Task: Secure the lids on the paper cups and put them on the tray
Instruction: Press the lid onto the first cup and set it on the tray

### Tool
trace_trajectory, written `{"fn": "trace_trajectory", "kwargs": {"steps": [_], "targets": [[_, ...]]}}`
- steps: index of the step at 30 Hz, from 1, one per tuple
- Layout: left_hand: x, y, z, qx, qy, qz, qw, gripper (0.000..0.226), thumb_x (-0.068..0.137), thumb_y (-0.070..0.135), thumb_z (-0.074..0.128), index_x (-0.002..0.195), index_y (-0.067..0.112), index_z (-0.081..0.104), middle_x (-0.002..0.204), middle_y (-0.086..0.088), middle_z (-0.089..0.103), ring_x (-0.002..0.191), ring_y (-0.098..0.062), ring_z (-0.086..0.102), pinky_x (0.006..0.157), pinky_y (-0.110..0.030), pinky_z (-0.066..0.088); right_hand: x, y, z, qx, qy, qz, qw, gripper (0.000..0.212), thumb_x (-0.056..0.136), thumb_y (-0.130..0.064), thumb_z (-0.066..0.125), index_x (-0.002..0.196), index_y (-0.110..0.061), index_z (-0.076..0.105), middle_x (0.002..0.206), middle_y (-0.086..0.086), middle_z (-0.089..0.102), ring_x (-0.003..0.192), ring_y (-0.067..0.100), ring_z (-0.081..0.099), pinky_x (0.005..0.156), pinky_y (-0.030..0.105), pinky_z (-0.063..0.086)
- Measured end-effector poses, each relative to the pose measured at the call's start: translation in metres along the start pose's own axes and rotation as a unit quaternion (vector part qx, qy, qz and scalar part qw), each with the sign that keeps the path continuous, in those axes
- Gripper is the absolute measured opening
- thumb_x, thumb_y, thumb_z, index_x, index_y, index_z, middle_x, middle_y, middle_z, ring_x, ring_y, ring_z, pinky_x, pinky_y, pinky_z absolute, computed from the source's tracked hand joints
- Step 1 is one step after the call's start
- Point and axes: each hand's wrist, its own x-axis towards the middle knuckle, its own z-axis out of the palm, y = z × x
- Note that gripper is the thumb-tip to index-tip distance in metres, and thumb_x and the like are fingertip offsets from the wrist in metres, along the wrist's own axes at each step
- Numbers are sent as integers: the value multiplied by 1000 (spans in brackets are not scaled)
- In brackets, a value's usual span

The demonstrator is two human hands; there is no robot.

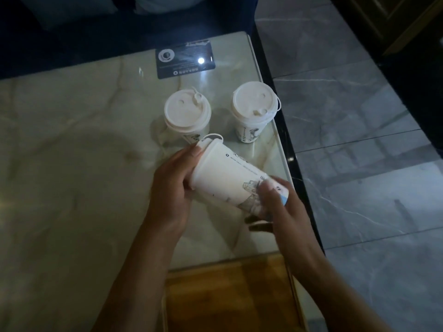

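Above the bench: the white printed paper cup point(230, 180) lay tilted sideways, off the marble bench point(72, 164).
Left hand point(172, 185): wrapped round its white plastic lid point(203, 149).
Right hand point(280, 202): gripped the base, blurred.
Risk: uneven pressing could leave the lid half seated; a hard squeeze might crush the wall.
Wooden tray point(227, 295): near edge, holding no cups.
Two lidded cups point(187, 113): stood beyond.

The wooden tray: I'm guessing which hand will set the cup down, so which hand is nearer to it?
Right. The right hand grips the cup base above the tray; the left hand, at the lid end, is farther away.
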Motion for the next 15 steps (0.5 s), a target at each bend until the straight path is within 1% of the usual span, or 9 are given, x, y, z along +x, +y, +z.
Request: {"fn": "trace_trajectory", "kwargs": {"steps": [2,4,5,7,9,10,12,13,15], "targets": [[-1,-2,-4,-5,-7,-5,1000,37,85,25,62,115,9,77,116,-15,75,107,-26,66,91,-43,43,0,-1,-3,16,-32,20,999,60,93,-67,59,130,-20,64,98,3,81,68,23,76,64,32,64],[-1,-3,-9,-2,-12,0,1000,34,83,24,62,110,13,79,110,-8,78,103,-19,68,89,-40,45,0,1,-5,25,-52,22,998,51,91,-56,62,123,-16,69,97,2,81,67,24,73,60,32,63],[-1,-3,-11,6,-12,2,1000,37,78,26,65,110,15,79,112,-7,77,107,-19,68,91,-40,45,-1,2,-5,33,-54,24,998,48,88,-51,64,120,-15,69,97,1,81,68,24,74,60,32,62],[1,1,-13,39,-12,9,999,54,71,34,66,119,12,74,126,-11,74,124,-27,65,105,-44,44,-3,5,-5,46,-52,24,997,47,84,-46,68,119,-16,68,97,-2,81,74,24,76,61,30,63],[1,5,-12,92,-18,23,995,56,72,42,66,120,14,75,126,-9,75,128,-26,64,114,-49,42,-7,9,-4,52,-48,22,997,53,77,-48,75,119,-17,66,99,-6,81,82,26,78,65,31,64],[1,6,-11,125,-21,31,991,50,74,46,66,115,20,78,120,-2,78,122,-19,67,113,-49,45,-8,11,-2,56,-45,22,997,59,72,-50,78,119,-16,65,101,-8,81,87,26,79,67,32,65],[1,8,-7,197,-18,48,979,39,78,56,61,105,36,80,98,18,80,99,2,69,94,-37,52,-13,15,3,60,-30,19,998,64,67,-50,80,117,-13,64,102,-10,80,92,27,79,68,33,66],[1,8,-5,231,-12,62,971,35,78,60,59,99,42,79,86,25,77,87,11,66,84,-31,50,-14,17,6,59,-21,16,998,65,65,-50,82,116,-13,63,102,-12,79,93,26,79,68,34,66],[0,9,-2,273,2,77,959,29,79,66,57,88,49,78,74,29,72,73,16,60,73,-25,44,-17,21,12,52,-7,8,999,67,60,-51,85,113,-16,62,103,-11,78,97,24,78,75,41,68]]}}
